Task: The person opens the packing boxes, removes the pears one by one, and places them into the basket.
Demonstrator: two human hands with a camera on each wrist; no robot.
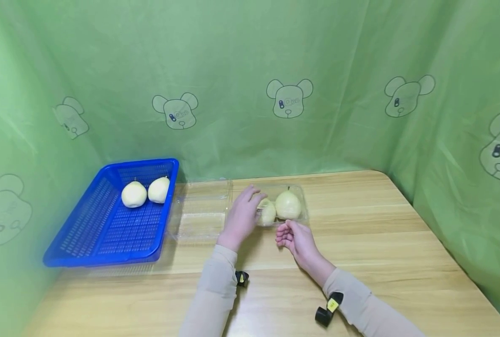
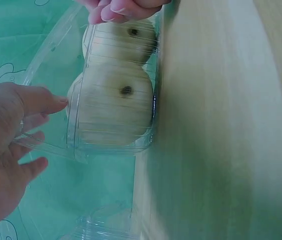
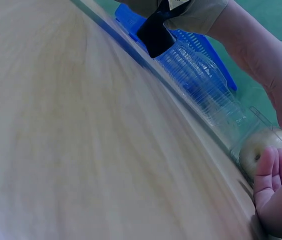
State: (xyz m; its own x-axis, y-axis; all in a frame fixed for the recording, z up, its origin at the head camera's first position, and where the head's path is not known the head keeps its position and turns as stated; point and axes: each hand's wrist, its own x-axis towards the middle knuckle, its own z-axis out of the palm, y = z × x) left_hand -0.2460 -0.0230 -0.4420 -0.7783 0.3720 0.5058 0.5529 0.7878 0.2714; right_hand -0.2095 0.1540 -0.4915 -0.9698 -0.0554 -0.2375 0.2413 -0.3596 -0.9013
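Observation:
Two pale yellow pears, one of them the right pear [image 1: 288,204], sit side by side in a clear plastic clamshell box [image 2: 76,125]. Its transparent lid [image 2: 56,47] stands tilted over the fruit. My left hand [image 1: 242,216] is at the box's left end, fingers extended; the thumb is at the rim near the left pear [image 2: 112,105], and other fingers show beyond the clear plastic. By the front side of the box is my right hand [image 1: 298,241], fingers loosely curled with nothing visible in them. Whether its fingertips touch the box cannot be told.
A second clear plastic container [image 1: 201,210] lies open to the left of the box. Further left, a blue plastic basket [image 1: 106,256] holds two pears [image 1: 134,194]. Everything rests on a wooden table [image 1: 380,262] before a green curtain [image 1: 233,135].

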